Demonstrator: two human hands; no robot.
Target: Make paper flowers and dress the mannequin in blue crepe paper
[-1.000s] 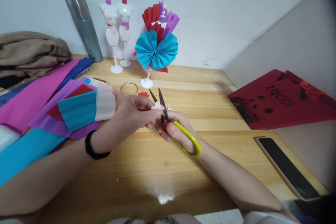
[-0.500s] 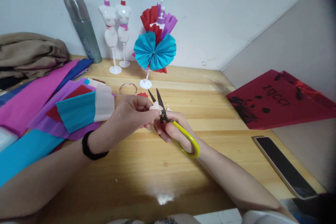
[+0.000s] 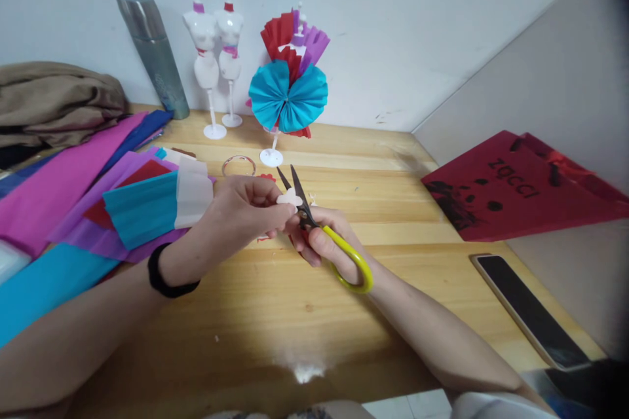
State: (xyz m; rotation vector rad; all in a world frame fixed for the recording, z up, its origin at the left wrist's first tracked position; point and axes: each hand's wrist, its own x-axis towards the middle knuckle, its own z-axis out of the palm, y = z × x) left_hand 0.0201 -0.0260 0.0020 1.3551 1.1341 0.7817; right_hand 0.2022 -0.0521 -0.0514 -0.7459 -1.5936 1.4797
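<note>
Pinched between the thumb and fingers of my left hand is a small white paper flower with rounded petals. My right hand grips a pair of scissors with yellow handles and dark blades. The blades point up and away, parted, just to the right of the flower. Behind my hands, a red paper flower lies partly hidden on the table, near a clear ring-shaped roll. Small white scraps lie past my right hand.
Folded coloured paper lies at the left. At the back stand a bottle, two bare dress forms and one dressed in pleated blue, red and purple paper. A red bag and a phone are at the right.
The white flower has shifted slightly left, away from the blades, and more of its petals show. The scissors stay parted in my right hand.
</note>
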